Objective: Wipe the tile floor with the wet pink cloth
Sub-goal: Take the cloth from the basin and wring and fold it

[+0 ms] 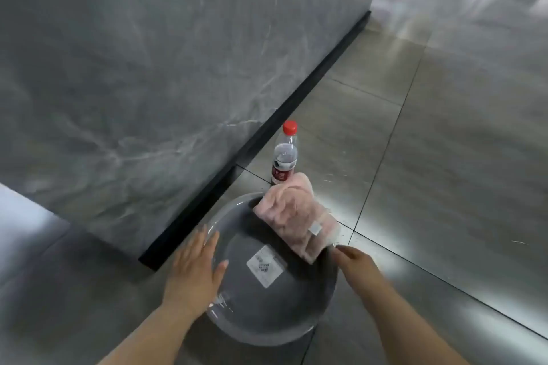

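Left hand (195, 270) flat on basin (267, 314); right hand (357, 262) (grip unclear) by cloth (293, 213).

A pink cloth (296, 213) drapes over the basin (267, 320) rim — bottle (284, 157) upright just behind.

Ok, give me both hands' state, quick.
Left hand: open, flat at the basin rim.
Right hand: cannot tell; its fingers are by the pink cloth.
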`<state>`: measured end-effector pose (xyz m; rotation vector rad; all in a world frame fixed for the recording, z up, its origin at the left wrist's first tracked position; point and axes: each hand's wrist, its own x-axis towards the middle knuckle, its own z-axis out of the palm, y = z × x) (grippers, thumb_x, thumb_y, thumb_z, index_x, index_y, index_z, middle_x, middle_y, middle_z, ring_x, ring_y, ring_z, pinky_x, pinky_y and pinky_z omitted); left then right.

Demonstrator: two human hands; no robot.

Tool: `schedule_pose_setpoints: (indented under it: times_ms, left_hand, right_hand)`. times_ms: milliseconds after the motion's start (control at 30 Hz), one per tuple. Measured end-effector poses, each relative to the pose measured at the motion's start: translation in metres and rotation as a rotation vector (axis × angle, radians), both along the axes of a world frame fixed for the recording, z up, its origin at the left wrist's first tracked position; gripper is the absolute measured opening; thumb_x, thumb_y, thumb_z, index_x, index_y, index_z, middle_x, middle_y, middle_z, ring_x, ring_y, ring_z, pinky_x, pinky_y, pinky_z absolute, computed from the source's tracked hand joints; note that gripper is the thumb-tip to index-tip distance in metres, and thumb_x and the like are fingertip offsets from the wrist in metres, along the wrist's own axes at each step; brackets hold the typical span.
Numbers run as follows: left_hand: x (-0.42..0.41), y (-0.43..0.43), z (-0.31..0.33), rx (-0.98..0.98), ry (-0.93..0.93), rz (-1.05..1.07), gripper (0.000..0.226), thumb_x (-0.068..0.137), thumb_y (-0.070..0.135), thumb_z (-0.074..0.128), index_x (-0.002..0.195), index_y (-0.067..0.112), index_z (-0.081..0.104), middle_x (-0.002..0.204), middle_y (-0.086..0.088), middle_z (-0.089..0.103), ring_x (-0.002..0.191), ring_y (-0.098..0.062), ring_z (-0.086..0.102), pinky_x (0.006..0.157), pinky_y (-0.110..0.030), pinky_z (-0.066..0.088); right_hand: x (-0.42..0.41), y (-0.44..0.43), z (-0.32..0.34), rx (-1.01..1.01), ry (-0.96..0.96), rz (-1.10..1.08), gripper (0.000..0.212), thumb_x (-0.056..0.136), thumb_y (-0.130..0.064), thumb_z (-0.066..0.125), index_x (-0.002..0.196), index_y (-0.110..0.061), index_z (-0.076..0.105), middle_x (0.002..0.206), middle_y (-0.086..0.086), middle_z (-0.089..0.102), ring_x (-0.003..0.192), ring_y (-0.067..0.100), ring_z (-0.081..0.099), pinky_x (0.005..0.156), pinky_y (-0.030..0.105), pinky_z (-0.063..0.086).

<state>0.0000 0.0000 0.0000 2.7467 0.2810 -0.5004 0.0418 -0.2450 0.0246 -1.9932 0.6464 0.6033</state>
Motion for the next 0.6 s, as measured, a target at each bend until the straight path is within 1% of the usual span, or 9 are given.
schedule_pose_setpoints:
  times_ms: [67,133,233,267,333,400,467,533,600]
  left_hand:
    - [0.006,0.001,-0.032,-0.018,-0.008,0.023,0.070,0.091,0.052,0.020,0.143,0.017,-0.010,0.155,-0.002,-0.014,0.143,-0.014,-0.013,0.118,-0.032,-0.001]
    - [0.012,0.002,-0.057,-0.034,-0.079,0.002,0.091,0.067,0.078,-0.008,0.133,0.017,-0.022,0.149,0.003,-0.023,0.135,-0.008,-0.023,0.116,-0.030,-0.005]
    - [0.011,0.005,-0.080,-0.021,-0.095,0.000,0.109,0.035,0.080,-0.037,0.126,0.022,-0.025,0.140,0.009,-0.027,0.130,-0.004,-0.027,0.111,-0.028,-0.007]
    - [0.011,0.007,-0.084,-0.020,-0.141,-0.003,0.107,0.042,0.080,-0.035,0.130,0.021,-0.019,0.144,0.007,-0.020,0.134,-0.006,-0.024,0.111,-0.030,-0.002]
    - [0.012,0.008,-0.088,0.031,-0.135,-0.059,0.095,0.072,0.073,-0.016,0.139,0.012,0.013,0.150,-0.007,0.020,0.140,-0.016,0.000,0.105,-0.039,0.022]
    - [0.012,0.009,-0.092,0.064,-0.134,-0.083,0.076,0.089,0.059,0.003,0.130,0.007,0.041,0.132,-0.014,0.053,0.128,-0.021,0.025,0.091,-0.040,0.037]
    - [0.011,0.008,-0.093,0.088,-0.145,-0.090,0.066,0.091,0.054,0.005,0.125,0.012,0.044,0.127,-0.013,0.059,0.124,-0.021,0.030,0.088,-0.038,0.040]
    - [0.011,0.010,-0.096,0.058,-0.175,-0.095,0.068,0.092,0.053,0.003,0.124,0.013,0.047,0.131,-0.010,0.055,0.125,-0.019,0.028,0.086,-0.040,0.044]
    - [0.013,0.010,-0.092,0.005,-0.173,-0.066,0.086,0.084,0.062,-0.008,0.131,0.013,0.044,0.143,-0.001,0.031,0.133,-0.012,0.015,0.097,-0.042,0.038]
  right_hand:
    - [0.023,0.003,-0.031,-0.001,-0.011,-0.059,0.039,0.090,-0.031,0.054,0.105,0.004,0.064,0.104,0.010,0.062,0.089,0.019,0.048,0.080,0.029,0.039]
    - [0.048,0.006,-0.052,0.012,-0.013,-0.152,0.048,0.088,-0.040,0.054,0.097,0.006,0.062,0.102,0.014,0.058,0.089,0.023,0.047,0.078,0.033,0.039]
    - [0.063,0.005,-0.072,0.069,0.033,-0.230,0.061,0.080,-0.050,0.061,0.116,0.000,0.058,0.110,0.013,0.058,0.094,0.026,0.052,0.074,0.030,0.041]
    - [0.066,0.007,-0.075,0.087,0.082,-0.226,0.064,0.078,-0.052,0.062,0.117,-0.002,0.057,0.112,0.012,0.059,0.097,0.026,0.054,0.078,0.032,0.043]
    - [0.072,0.014,-0.078,0.102,0.174,-0.238,0.071,0.073,-0.056,0.065,0.120,-0.004,0.056,0.120,0.013,0.059,0.098,0.026,0.056,0.087,0.035,0.044]
    - [0.079,0.021,-0.079,0.088,0.164,-0.256,0.065,0.076,-0.049,0.066,0.121,-0.003,0.054,0.116,0.012,0.059,0.090,0.023,0.053,0.083,0.032,0.043]
    - [0.086,0.025,-0.081,0.100,0.056,-0.274,0.049,0.082,-0.031,0.064,0.117,0.002,0.055,0.106,0.014,0.061,0.089,0.026,0.056,0.081,0.031,0.045]
    - [0.085,0.032,-0.080,0.014,-0.103,-0.224,0.025,0.084,-0.020,0.062,0.101,-0.002,0.063,0.094,0.014,0.060,0.098,0.032,0.059,0.095,0.039,0.044]
    - [0.079,0.042,-0.076,-0.150,-0.284,-0.151,0.016,0.085,-0.021,0.058,0.085,-0.006,0.063,0.084,0.008,0.057,0.101,0.031,0.057,0.106,0.042,0.033]
